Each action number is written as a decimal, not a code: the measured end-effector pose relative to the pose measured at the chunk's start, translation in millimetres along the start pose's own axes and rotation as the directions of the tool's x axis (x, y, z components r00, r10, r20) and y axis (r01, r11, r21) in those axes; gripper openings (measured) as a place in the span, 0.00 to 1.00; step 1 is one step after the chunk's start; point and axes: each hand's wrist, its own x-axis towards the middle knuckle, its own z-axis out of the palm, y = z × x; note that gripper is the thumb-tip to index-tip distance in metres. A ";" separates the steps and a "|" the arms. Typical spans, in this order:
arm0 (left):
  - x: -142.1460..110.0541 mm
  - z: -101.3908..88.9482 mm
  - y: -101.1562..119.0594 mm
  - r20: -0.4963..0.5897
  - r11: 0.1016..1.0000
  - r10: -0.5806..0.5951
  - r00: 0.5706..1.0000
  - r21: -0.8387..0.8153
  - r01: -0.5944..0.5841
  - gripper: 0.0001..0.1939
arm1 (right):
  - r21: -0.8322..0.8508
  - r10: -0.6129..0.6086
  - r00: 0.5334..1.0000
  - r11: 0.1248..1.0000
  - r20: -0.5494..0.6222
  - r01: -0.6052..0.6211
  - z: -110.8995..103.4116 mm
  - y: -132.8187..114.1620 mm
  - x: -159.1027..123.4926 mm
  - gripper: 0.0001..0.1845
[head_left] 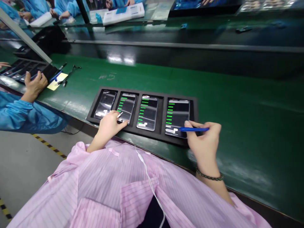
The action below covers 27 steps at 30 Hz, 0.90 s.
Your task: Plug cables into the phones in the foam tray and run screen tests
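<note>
Four-sided and black, a foam tray (160, 114) lies on the green bench with several smartphones in its slots. Green lines of text show on most of the screens. My right hand (204, 139) pinches a blue pen (194, 129) over the lower part of the rightmost phone (178, 117). My left hand (110, 126) rests at the tray's near edge, over the bottom of the second phone from the left (127, 104), its thumb apart from the fingers. A small white sliver (120, 115) shows beside those fingers; I cannot tell what it is. Between my hands lies another phone (147, 112).
At left, a co-worker's hand (35, 84) is by another black tray (26, 70). Pens, a yellow note (57, 81) and a short black cable (71, 74) lie nearby. A raised ledge (152, 44) crosses behind. A white cable (148, 175) hangs over my pink-striped clothing.
</note>
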 end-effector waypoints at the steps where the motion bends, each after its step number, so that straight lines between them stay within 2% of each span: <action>1: 0.7 1.2 -0.1 0.003 1.000 -0.013 1.000 0.002 0.013 0.15 | 0.053 0.034 0.999 0.998 0.000 -0.034 -3.3 -1.7 1.9 0.29; 3: 3.8 0.1 2.0 0.009 1.000 -0.018 1.000 0.015 0.018 0.17 | 0.066 0.114 0.993 0.991 0.014 -0.114 -9.0 -5.2 6.0 0.33; 6: 9.9 -5.2 8.0 0.038 0.998 -0.033 0.999 0.051 0.031 0.18 | -0.033 0.189 0.978 0.982 0.089 -0.187 -11.8 -10.0 12.8 0.35; 9: 16.8 -6.4 16.2 0.032 0.987 -0.110 0.993 0.122 0.105 0.19 | -0.055 0.222 0.965 0.975 0.140 -0.217 -7.4 -16.4 22.1 0.28; 13: 29.8 1.7 30.8 0.008 0.971 -0.170 0.985 0.173 0.166 0.22 | -0.105 0.266 0.953 0.962 0.144 -0.252 -5.1 -26.3 36.6 0.21; 20: 47.1 6.7 48.2 -0.001 0.964 -0.212 0.977 0.164 0.209 0.27 | -0.112 0.265 0.924 0.964 0.278 -0.242 -25.1 -16.8 36.8 0.20; 24: 49.7 4.9 51.7 -0.001 0.952 -0.216 0.976 0.224 0.210 0.27 | -0.105 0.244 0.919 0.969 0.310 -0.222 -23.7 -11.3 35.6 0.18; 27: 49.2 0.6 52.2 0.027 0.945 -0.184 0.983 0.281 0.169 0.27 | -0.159 0.283 0.909 0.957 0.306 -0.244 -21.9 -20.2 35.1 0.16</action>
